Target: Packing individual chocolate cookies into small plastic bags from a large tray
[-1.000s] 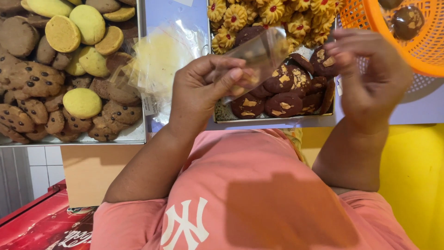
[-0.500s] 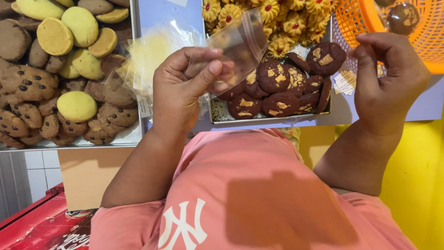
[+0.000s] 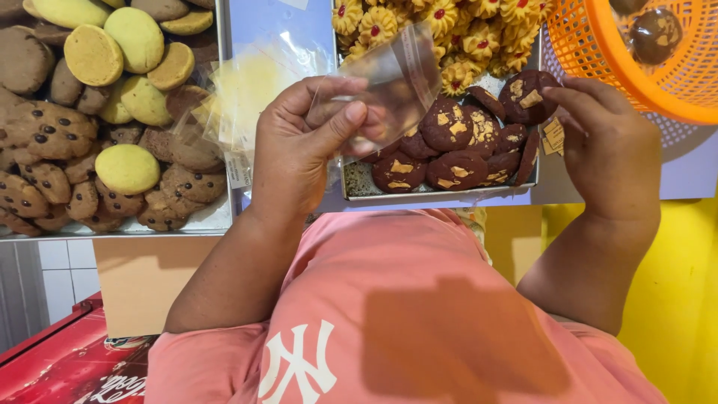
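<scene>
My left hand (image 3: 303, 146) holds a small clear plastic bag (image 3: 393, 82), pinched between thumb and fingers, above the near edge of a metal tray (image 3: 441, 194). My right hand (image 3: 606, 146) grips a dark chocolate cookie with pale nut chips (image 3: 523, 96) at the tray's right side. More chocolate cookies (image 3: 456, 150) are piled in the tray's near part, and yellow flower-shaped cookies with red centres (image 3: 441, 30) fill its far part.
A second tray (image 3: 194, 224) on the left holds brown chocolate-chip cookies (image 3: 45, 131) and yellow-green round cookies (image 3: 127, 168). A stack of clear bags (image 3: 247, 90) lies between the trays. An orange plastic basket (image 3: 628, 52) with a dark cookie sits at top right.
My right hand has dropped from near the basket to the tray and closed on a chocolate cookie. My left hand keeps the clear bag, now lifted and tilted slightly higher.
</scene>
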